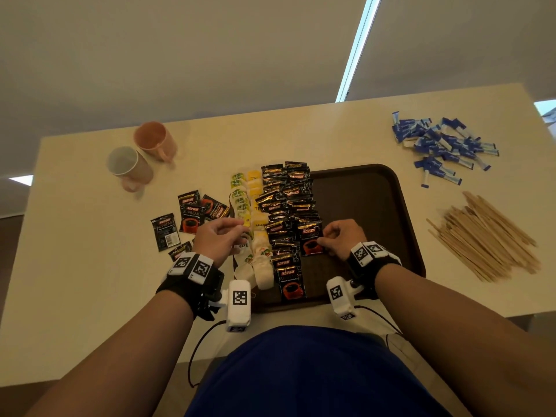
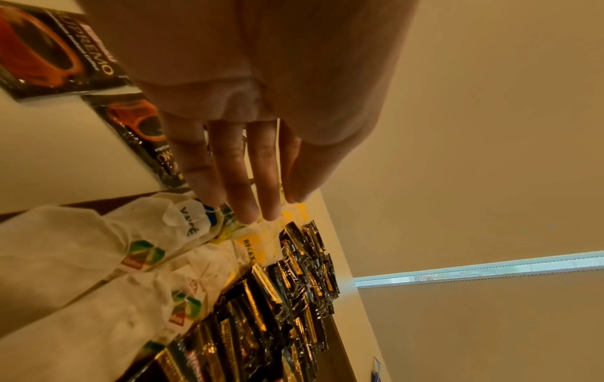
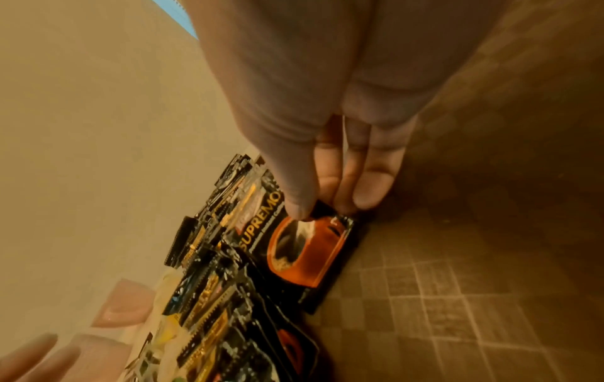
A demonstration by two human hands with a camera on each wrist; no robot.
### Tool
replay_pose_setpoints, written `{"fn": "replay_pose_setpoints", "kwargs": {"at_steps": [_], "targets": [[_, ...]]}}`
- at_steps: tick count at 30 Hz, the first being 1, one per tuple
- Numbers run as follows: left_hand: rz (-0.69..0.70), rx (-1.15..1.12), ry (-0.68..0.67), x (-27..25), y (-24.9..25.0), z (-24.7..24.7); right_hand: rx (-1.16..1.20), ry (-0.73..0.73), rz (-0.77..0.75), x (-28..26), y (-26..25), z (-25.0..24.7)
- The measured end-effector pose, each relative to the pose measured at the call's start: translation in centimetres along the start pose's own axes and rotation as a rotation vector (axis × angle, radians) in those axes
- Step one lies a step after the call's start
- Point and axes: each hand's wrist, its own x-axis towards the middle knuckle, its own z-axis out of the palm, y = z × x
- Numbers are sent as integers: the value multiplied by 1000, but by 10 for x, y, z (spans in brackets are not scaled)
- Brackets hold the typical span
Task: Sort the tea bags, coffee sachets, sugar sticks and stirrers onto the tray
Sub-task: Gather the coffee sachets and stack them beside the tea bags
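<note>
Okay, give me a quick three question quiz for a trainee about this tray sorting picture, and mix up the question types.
1. True or false: the sugar sticks are already on the tray.
2. What does the right hand pinch? A) stirrer B) coffee sachet C) mug
3. Fill in: the stirrers lie on the table, to the ____ of the tray.

Key: 1 false; 2 B; 3 right.
</note>
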Motion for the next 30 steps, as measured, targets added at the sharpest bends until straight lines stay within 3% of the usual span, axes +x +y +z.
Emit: {"fn": "replay_pose_setpoints", "kwargs": {"at_steps": [8, 30], "targets": [[-5, -10, -3, -3, -1, -1, -65, 94, -29, 0, -5, 2], [-28, 19, 49, -8, -9, -17, -78, -10, -37, -5, -14, 2]]}}
